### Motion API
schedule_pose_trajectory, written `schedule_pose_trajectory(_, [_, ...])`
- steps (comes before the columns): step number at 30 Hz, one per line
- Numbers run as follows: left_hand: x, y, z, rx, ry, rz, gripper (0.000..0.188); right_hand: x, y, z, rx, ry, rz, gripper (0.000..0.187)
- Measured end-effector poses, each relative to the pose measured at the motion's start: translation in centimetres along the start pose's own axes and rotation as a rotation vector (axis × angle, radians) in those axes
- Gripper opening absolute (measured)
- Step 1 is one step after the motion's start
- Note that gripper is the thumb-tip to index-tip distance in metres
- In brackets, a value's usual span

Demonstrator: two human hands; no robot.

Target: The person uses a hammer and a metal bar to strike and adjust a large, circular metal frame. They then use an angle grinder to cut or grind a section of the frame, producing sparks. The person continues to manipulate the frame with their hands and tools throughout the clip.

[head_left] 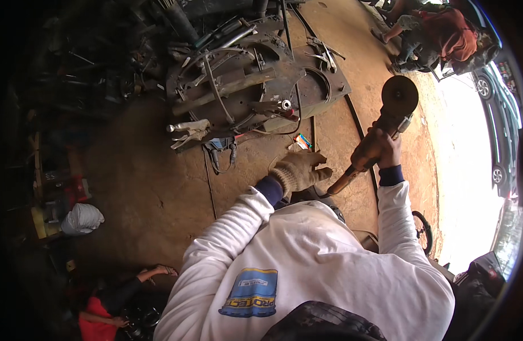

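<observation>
My right hand (386,149) grips an angle grinder (361,159) by its body, to the right of my torso. The grinder's round disc (399,96) points up and away from me, clear of the metalwork. On my left hand (300,172) is a knitted work glove with a tan palm; its fingers are apart and hold nothing. Ahead of it stands a metal worktable (307,79) bearing curved steel parts, a rusty bar (227,91) and cables. Locking pliers (187,132) are clamped at the table's near left corner.
A blue power tool (219,148) hangs or rests by the table's near edge. A small coloured packet (301,142) and a cable (355,113) lie on the floor. People sit at upper right (449,34) and lower left (99,318). Dark clutter fills the left; a car (500,125) stands outside.
</observation>
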State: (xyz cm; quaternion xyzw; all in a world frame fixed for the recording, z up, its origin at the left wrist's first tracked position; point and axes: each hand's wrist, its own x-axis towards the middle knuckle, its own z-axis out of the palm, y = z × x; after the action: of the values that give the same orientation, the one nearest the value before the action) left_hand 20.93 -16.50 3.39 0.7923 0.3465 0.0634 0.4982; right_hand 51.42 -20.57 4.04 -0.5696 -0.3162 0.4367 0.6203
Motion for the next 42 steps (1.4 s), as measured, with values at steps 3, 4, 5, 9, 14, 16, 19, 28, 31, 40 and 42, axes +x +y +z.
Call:
schedule_pose_trajectory(3, [1.5, -4.6, 2.6, -0.239, -0.143, 0.058, 0.049, -1.8, 2.4, 6.0, 0.128, -0.021, 0.077, 0.050])
schedule_pose_trajectory(4, [1.8, -5.5, 2.8, -0.362, -0.229, 0.068, 0.052, -2.1, 3.7, 6.9, 0.171, 0.010, 0.107, 0.050])
schedule_pose_trajectory(5, [1.3, -6.3, 3.2, -0.518, -0.309, -0.026, 0.057, -1.9, 5.9, 7.0, 0.211, -0.010, 0.146, 0.049])
schedule_pose_trajectory(9, [-1.3, -9.5, 4.0, -0.624, -0.212, -0.108, 0.055, -2.0, 11.1, 8.9, 0.331, -0.062, 0.260, 0.044])
schedule_pose_trajectory(14, [-3.0, -13.2, 4.8, -0.578, -0.272, -0.173, 0.049, -2.7, 14.7, 11.4, 0.403, -0.035, 0.452, 0.025])
schedule_pose_trajectory(16, [-3.6, -12.8, 3.8, -0.708, -0.368, -0.381, 0.041, -2.7, 15.3, 12.5, 0.399, -0.040, 0.452, 0.028])
schedule_pose_trajectory(19, [-4.8, -15.4, 5.4, -0.819, -0.302, -0.358, 0.035, -2.9, 16.3, 14.0, 0.458, -0.034, 0.524, 0.032])
schedule_pose_trajectory(28, [-8.0, -15.0, 8.2, -0.284, -0.061, -0.549, 0.064, -2.7, 23.6, 16.0, 0.575, -0.233, 0.698, 0.046])
schedule_pose_trajectory(31, [-7.6, -14.2, 8.7, -0.274, 0.097, -0.589, 0.051, -1.7, 23.6, 17.5, 0.513, -0.231, 0.807, 0.044])
schedule_pose_trajectory(40, [-2.5, -13.8, 8.0, -0.149, 0.322, -0.749, 0.042, 1.4, 26.0, 23.6, -0.706, -0.199, 0.547, 0.087])
schedule_pose_trajectory(42, [-1.0, -13.6, 6.8, -0.074, 0.271, -0.784, 0.049, 3.0, 30.9, 23.5, -0.707, -0.249, 0.455, 0.079])
